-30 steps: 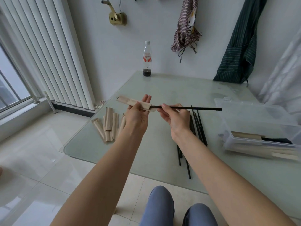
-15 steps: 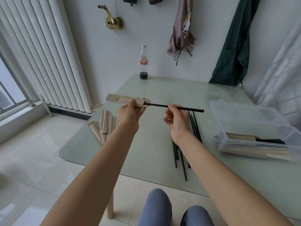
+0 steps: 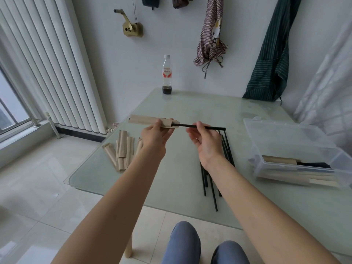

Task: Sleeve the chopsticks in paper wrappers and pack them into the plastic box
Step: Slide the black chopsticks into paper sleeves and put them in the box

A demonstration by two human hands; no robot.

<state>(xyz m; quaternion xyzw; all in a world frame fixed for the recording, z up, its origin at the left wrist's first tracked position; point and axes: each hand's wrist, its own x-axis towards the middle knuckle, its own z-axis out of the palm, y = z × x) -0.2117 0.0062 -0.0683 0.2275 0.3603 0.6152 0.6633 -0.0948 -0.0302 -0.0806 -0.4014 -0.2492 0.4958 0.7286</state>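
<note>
My left hand [image 3: 155,137] pinches a tan paper wrapper [image 3: 144,120] held level above the glass table [image 3: 171,176]. A black chopstick [image 3: 211,127] sticks out of the wrapper's right end, and my right hand [image 3: 204,141] pinches its shaft. Several loose black chopsticks [image 3: 211,180] lie on the table under my right wrist. Several empty paper wrappers [image 3: 122,149] lie in a pile at the table's left edge. The clear plastic box [image 3: 297,147] stands open at the right, with several sleeved chopsticks [image 3: 282,161] inside.
A plastic bottle [image 3: 167,75] with dark liquid stands at the table's far edge by the wall. A white radiator [image 3: 57,63] fills the left. Aprons [image 3: 270,54] hang on the wall. My knees [image 3: 203,244] are below the table's near edge.
The chopstick has slid further left into the wrapper, so less of it shows. My right hand has shifted grip along the shaft. Both hands sit slightly higher over the table.
</note>
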